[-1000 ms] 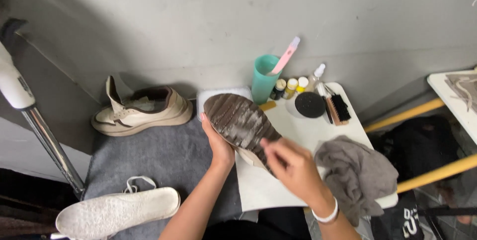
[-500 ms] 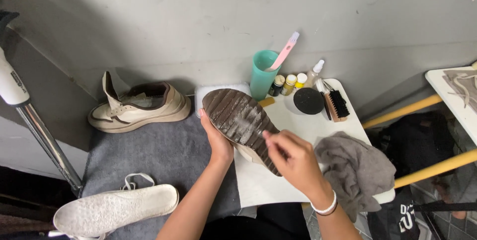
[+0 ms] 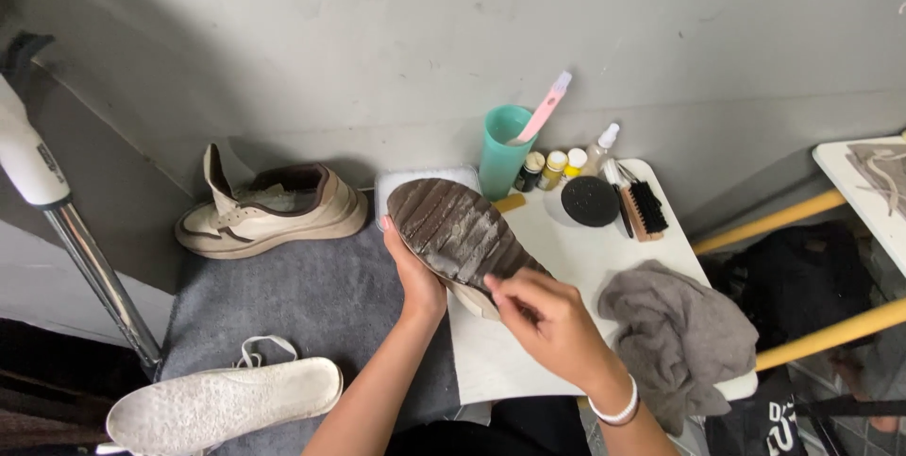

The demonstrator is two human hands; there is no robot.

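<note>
Our right hand pinches its fingers together against the heel end of the upturned shoe sole at frame centre; our left hand clamps the sole's left edge. A grey cloth lies lower right, a beige sneaker left.

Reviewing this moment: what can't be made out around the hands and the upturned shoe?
Head view only:
- Whatever the right hand pinches against the dark sole: hidden by its curled fingers.
- The held shoe's upper: turned away, behind the sole and the left hand.
- Contents of the teal cup: hidden by its wall.
- Small bottles: too small to identify.
</note>
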